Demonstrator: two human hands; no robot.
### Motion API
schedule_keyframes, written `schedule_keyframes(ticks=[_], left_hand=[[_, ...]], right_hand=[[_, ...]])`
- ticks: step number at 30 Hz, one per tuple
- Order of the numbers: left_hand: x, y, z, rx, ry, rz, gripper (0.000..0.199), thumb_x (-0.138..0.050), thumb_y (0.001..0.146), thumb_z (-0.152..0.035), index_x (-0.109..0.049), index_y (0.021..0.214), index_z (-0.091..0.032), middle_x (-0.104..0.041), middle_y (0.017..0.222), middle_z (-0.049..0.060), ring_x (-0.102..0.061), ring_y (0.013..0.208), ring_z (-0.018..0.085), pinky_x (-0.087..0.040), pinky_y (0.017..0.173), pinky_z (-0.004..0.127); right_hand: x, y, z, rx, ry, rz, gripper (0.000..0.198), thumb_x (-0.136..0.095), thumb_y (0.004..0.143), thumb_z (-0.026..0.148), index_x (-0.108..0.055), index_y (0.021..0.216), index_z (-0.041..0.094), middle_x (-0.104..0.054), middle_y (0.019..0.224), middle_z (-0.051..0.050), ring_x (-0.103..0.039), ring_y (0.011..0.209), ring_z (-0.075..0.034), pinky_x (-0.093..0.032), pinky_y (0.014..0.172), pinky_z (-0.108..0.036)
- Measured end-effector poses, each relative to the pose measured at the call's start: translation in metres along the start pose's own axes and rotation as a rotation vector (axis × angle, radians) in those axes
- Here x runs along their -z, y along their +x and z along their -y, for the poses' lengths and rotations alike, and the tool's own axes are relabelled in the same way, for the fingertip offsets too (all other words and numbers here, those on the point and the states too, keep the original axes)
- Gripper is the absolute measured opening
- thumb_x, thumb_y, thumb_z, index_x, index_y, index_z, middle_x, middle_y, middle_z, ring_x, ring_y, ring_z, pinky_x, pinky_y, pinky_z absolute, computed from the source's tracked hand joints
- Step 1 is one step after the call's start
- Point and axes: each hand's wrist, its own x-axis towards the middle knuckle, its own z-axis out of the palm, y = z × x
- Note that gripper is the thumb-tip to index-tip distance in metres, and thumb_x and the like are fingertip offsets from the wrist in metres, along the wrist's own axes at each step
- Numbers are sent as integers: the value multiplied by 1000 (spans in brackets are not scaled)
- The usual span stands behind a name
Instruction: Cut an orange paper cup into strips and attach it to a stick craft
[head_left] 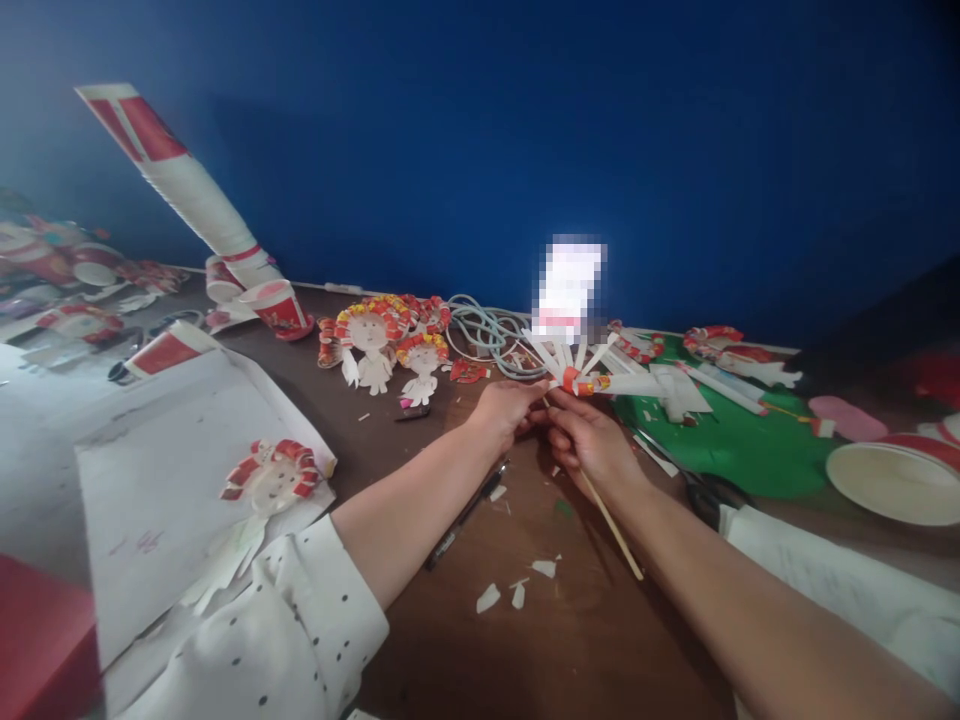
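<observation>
Near the middle of the table, my left hand (510, 408) is closed, its fingertips pinching the edge of a paper craft. This paper craft (574, 382) has white strips fanning upward and red and orange curled pieces at its base. Close beside it, my right hand (589, 440) has its fingers closed around a thin wooden stick (619, 540), which slants down toward me. The stick's upper end meets the craft between my hands; how they join is hidden by my fingers. Below my left forearm lies a black pen (450, 540).
Paper dolls with red and yellow curls (371, 335) stand behind my hands, beside a coiled cable (480, 330). Scissors (709, 490) rest by a green sheet (780, 465). A paper bowl (892, 482) is at right, paper cups (277, 308) at left. Paper scraps (489, 598) lie in front.
</observation>
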Motion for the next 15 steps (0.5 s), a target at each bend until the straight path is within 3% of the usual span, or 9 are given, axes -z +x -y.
schedule_keyframes(ticks=[9,15], left_hand=[[1,-1,-5,15,-30,42,29,-63,81,-26,-50,59,-12,-42,47,-4,-36,36,2,-18,34,15],[5,1,-5,22,36,134,18,-60,80,-14,-55,63,-10,-45,48,-3,-31,35,0,-15,35,14]], right_hand=[[-1,3,0,44,-70,-94,42,-67,61,20,-63,103,13,-66,63,-1,-36,36,-4,-15,31,-16],[4,6,2,47,-74,-98,42,-66,63,20,-64,104,14,-68,67,-3,-36,38,-4,-15,33,-16]])
